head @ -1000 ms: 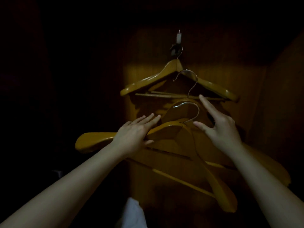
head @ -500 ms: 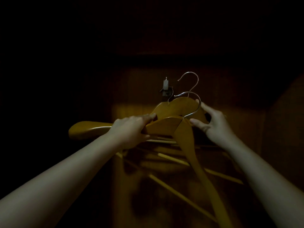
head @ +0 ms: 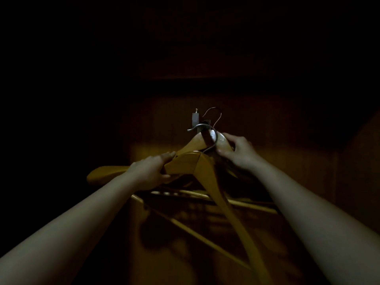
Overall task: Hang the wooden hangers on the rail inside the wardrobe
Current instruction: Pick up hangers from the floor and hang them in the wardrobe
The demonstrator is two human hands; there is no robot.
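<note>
Wooden hangers (head: 191,161) sit raised before the dim wardrobe back, just under a small metal fitting (head: 195,118). I see my left hand (head: 152,171) clasping the front hanger's shoulder, and my right hand (head: 236,151) pinching near the steel hooks (head: 213,136).

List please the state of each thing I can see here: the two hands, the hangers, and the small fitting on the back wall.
Left hand: gripping the front hanger's left shoulder.
Right hand: gripping the rear hanger near its neck.
Front hanger: held, raised, hook not on anything.
Rear hanger: held, raised, hook free.
Wall fitting: cannot tell if anything hangs on it.
</note>
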